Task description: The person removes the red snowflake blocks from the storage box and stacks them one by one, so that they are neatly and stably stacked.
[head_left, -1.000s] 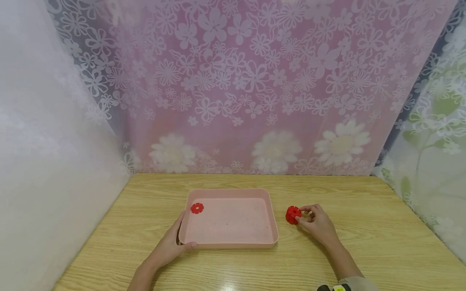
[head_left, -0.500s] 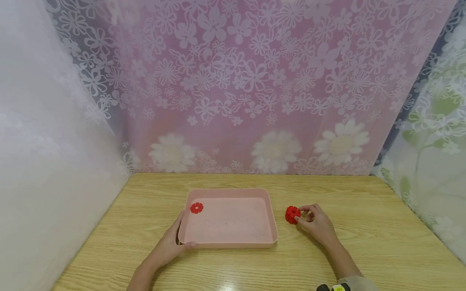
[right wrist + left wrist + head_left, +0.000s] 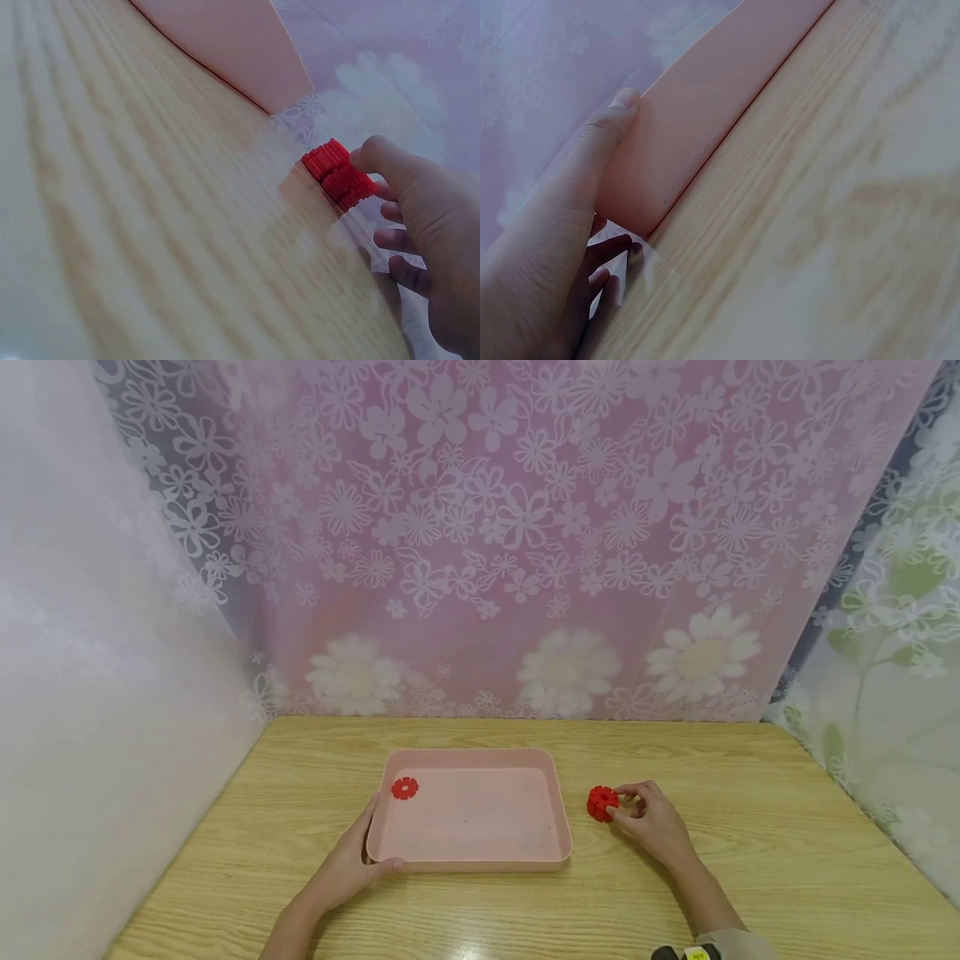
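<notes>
A shallow pink tray (image 3: 480,865) lies on the table, with one red flower-shaped interlocking disc (image 3: 405,788) flat inside near its left end. My left hand (image 3: 347,867) grips the tray's near left corner. Its thumb (image 3: 622,112) lies on the front wall, the other fingers along the left side. Right of the tray, my right hand (image 3: 657,823) pinches a stack of red flower-shaped discs (image 3: 602,804) between thumb and forefinger. Several discs are packed together in that stack (image 3: 337,174), which stands on the tabletop. The other right fingers are loosely bent beside it.
The wood-grain table (image 3: 495,914) ends at a pink flowered curtain (image 3: 480,568) behind. A pale sheet (image 3: 135,693) hangs on the left, a white and green one (image 3: 900,693) on the right. A strip of table separates the tray from the stack.
</notes>
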The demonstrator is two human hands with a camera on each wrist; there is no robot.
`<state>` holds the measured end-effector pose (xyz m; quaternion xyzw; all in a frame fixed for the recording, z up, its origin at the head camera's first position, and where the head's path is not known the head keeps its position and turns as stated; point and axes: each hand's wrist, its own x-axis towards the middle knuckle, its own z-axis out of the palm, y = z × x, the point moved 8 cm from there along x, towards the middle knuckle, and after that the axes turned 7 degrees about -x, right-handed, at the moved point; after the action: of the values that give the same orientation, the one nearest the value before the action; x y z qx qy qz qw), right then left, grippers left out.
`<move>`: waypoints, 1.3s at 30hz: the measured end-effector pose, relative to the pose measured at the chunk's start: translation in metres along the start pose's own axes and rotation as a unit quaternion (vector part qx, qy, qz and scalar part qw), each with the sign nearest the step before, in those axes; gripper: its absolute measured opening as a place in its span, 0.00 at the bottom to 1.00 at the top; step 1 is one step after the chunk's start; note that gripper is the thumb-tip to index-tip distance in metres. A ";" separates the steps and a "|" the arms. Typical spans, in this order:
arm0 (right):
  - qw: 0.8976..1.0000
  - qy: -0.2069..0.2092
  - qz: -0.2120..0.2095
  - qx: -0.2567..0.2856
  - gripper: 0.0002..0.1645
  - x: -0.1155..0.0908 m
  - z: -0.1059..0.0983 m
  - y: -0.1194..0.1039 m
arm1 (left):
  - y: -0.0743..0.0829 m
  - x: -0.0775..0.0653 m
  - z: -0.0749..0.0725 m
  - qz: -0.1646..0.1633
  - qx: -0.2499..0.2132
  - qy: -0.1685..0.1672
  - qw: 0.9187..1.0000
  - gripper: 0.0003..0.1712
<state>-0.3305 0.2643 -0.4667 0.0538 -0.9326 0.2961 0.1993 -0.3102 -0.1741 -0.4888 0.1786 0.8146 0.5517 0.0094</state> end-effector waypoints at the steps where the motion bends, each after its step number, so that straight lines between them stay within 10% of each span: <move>1: 1.000 0.000 0.000 0.001 0.17 0.000 0.000 -0.001 | 0.000 0.000 0.000 0.002 0.001 0.000 1.000 0.60; 15: 1.000 0.009 0.015 0.023 0.17 0.000 -0.015 -0.012 | 0.001 -0.001 0.001 -0.010 -0.006 -0.003 1.000 0.60; 24: 0.997 0.025 -0.038 0.055 0.16 0.010 -0.024 -0.063 | 0.014 -0.003 0.001 -0.015 -0.029 -0.006 0.999 0.59; 39: 0.989 -0.060 -0.097 0.094 0.16 0.022 0.048 -0.178 | 0.000 -0.001 0.001 -0.013 -0.021 -0.001 1.000 0.60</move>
<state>-0.3285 0.0919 -0.3990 0.1804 -0.9011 0.3582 0.1648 -0.3092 -0.1733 -0.4892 0.1681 0.8053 0.5682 0.0212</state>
